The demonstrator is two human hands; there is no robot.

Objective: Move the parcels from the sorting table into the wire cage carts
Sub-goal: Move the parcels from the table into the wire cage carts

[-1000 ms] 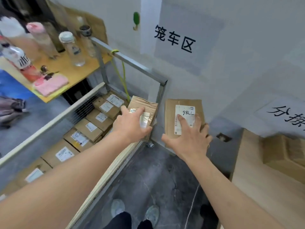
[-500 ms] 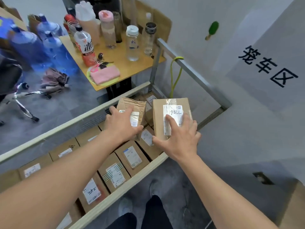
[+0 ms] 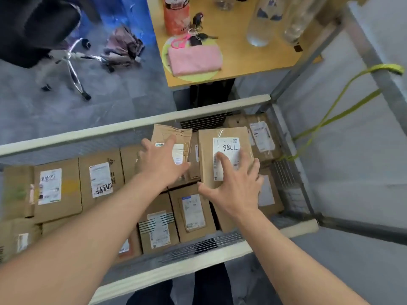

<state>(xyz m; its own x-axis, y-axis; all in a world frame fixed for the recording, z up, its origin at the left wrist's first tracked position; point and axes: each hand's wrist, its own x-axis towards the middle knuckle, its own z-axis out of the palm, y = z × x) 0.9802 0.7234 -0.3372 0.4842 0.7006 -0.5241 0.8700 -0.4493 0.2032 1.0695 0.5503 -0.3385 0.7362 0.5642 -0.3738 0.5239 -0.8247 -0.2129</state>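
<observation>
Since the earlier frames both parcels have travelled from beside the cart's corner post to a position over its interior, and the view now looks straight down. The wire cage cart (image 3: 141, 130) holds a layer of labelled boxes (image 3: 59, 190) across its floor. The box marked "98LL" (image 3: 226, 157) sits above that layer near the right end, the right hand (image 3: 233, 183) on top of it, fingers spread over the label and thumb at the near edge. The crumpled brown parcel (image 3: 174, 139) lies just beside it, gripped from above by the left hand (image 3: 163, 159). Whether either parcel already rests on the boxes below cannot be told. Judged stage: placement nearly complete, release pending. A wooden table (image 3: 242, 62) stands beyond the cart.
</observation>
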